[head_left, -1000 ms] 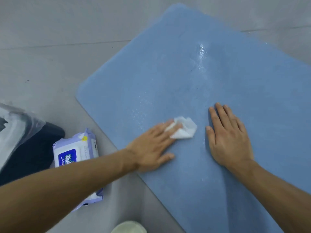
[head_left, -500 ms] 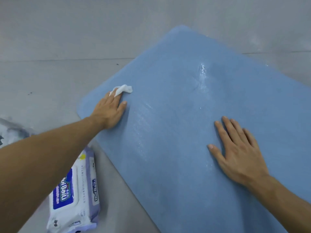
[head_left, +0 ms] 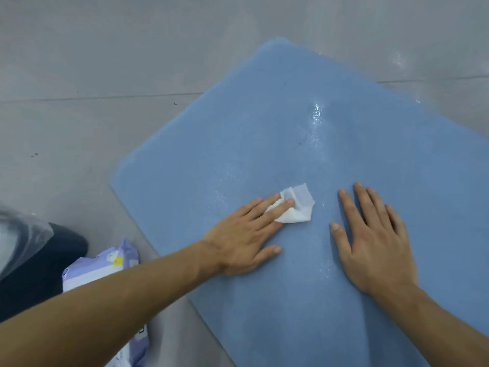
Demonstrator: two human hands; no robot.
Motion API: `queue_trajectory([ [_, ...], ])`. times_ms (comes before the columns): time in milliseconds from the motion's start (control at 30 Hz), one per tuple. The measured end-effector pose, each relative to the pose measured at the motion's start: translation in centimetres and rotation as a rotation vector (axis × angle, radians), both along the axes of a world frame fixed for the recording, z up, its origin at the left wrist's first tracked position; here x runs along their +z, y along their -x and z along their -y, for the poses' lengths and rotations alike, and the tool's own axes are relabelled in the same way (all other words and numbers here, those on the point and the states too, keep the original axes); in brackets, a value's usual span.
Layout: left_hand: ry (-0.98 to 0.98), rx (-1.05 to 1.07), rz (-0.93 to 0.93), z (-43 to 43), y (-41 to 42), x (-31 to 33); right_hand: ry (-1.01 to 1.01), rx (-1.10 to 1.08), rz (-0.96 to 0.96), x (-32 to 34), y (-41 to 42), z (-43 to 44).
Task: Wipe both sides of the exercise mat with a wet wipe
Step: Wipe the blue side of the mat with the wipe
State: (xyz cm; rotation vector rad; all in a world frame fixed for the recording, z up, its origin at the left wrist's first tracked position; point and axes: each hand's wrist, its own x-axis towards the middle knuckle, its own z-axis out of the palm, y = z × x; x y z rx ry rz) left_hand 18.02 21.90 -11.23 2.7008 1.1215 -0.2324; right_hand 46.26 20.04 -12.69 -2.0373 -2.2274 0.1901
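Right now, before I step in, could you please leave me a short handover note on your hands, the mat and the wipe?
Left hand: straight fingers press the wet wipe onto the exercise mat; no curled grip.
Right hand: flat on the mat beside the wipe, holding nothing.
Mat lies on the floor, one face up; wipes pack on the floor beside it, by the left forearm.
Done: damp streaks shine across this face's middle.
Left: likely the rest of this face, then flip and wipe the underside.
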Motion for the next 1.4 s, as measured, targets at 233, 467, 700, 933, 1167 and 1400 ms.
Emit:
queue_trajectory([
  [233, 0.026, 0.46, 0.119, -9.4, 6.2, -0.5, 0.002, 0.007, 0.009, 0.0, 0.1, -0.1],
  [467, -0.003, 0.888, 0.123, -16.2, 11.5, -1.0, -0.001, 0.008, 0.025, -0.2, -0.2, -0.1],
  [700, 0.014, 0.405, 0.112, -11.3, 2.7, -0.4, 0.009, 0.01, 0.036, -0.1, -0.3, -0.2],
  [933, 0.032, -0.066, 0.057, -5.4, -2.8, 0.0, 0.025, -0.005, 0.022, 0.0, -0.1, -0.3],
  [1167, 0.044, 0.406, 0.194, -13.8, 5.2, 0.2, 0.043, 0.005, 0.028, 0.1, -0.1, -0.2],
  [1400, 0.029, 0.814, 0.132, -18.7, 11.7, -0.6, 0.035, 0.009, 0.037, 0.1, -0.2, -0.2],
])
